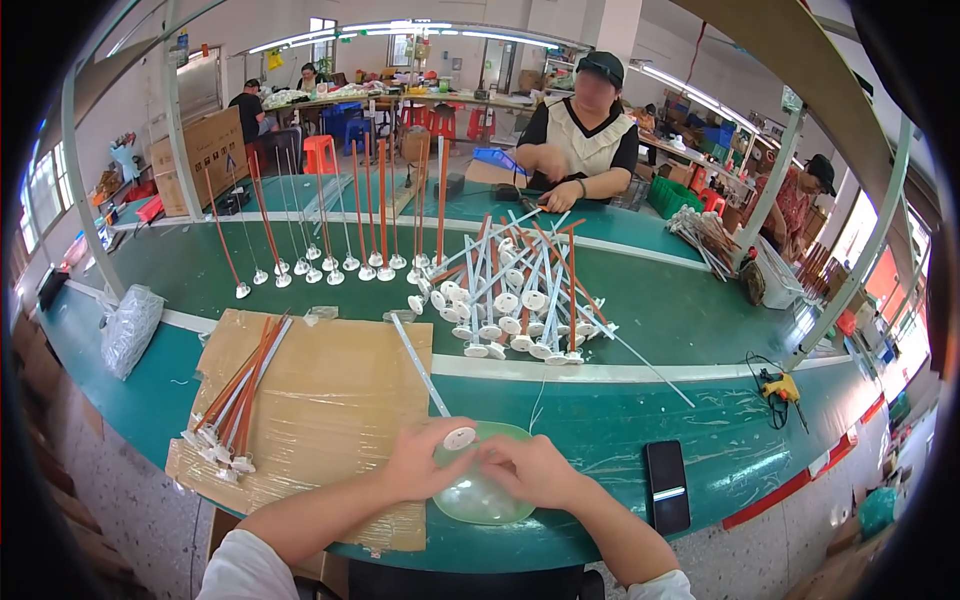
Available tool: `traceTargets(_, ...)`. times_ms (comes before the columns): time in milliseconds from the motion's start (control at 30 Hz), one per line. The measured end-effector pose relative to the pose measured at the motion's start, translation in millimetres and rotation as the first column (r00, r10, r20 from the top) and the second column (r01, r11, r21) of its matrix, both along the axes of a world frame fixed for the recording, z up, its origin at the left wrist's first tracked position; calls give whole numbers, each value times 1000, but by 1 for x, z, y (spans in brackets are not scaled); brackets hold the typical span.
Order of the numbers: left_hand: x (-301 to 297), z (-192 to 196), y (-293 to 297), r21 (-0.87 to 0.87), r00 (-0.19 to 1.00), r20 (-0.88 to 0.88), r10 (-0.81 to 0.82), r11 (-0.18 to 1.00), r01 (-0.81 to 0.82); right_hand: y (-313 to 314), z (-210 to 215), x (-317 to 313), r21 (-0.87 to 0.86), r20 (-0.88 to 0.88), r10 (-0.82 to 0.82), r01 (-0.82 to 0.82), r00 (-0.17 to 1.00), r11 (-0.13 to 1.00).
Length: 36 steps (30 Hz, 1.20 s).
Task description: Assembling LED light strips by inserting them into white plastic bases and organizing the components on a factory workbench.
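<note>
Both hands, left hand (425, 462) and right hand (528, 468), press a clear green balloon (480, 495) onto a white stick (425, 375).

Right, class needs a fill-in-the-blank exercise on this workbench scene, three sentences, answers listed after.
1. Both hands, left hand and right hand, rest on a pale ____ balloon.
2. The black phone lies to the person's ____.
3. The bundle of sticks lies on brown ____.

Answers: green; right; cardboard

Bare green tabletop (600, 420) lies open ahead of the hands; a heap of stick-and-cup pieces (510, 300) blocks beyond, a black phone (667, 485) lies to the right, and stick bundle (235, 400) to the left.
</note>
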State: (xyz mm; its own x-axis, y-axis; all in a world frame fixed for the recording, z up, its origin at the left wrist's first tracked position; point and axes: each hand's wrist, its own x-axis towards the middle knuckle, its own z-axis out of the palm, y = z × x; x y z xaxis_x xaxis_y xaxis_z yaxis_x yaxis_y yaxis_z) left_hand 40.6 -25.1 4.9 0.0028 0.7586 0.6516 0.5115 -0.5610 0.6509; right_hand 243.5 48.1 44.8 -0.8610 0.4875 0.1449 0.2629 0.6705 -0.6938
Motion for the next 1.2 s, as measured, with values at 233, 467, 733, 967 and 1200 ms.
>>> traceTargets(233,-1,2,-1,-18,999,-33,-36,999,36,-4,-12,-3,57,-169,-49,60,984,997)
traceTargets(467,0,6,-3,70,1000,24,-7,998,6,-7,-12,-3,112,-163,-136,156,977,981)
traceTargets(733,3,2,-3,69,997,15,77,995,-78,-4,-19,-5,-63,-198,-240,232,950,971)
traceTargets(967,3,3,-1,90,999,-22,28,996,-26,1,-22,-9,-496,-272,-235,73,933,865)
traceTargets(1200,0,2,-2,75,1000,-26,6,997,-4,1,-17,-6,-397,-235,-248,140,940,907)
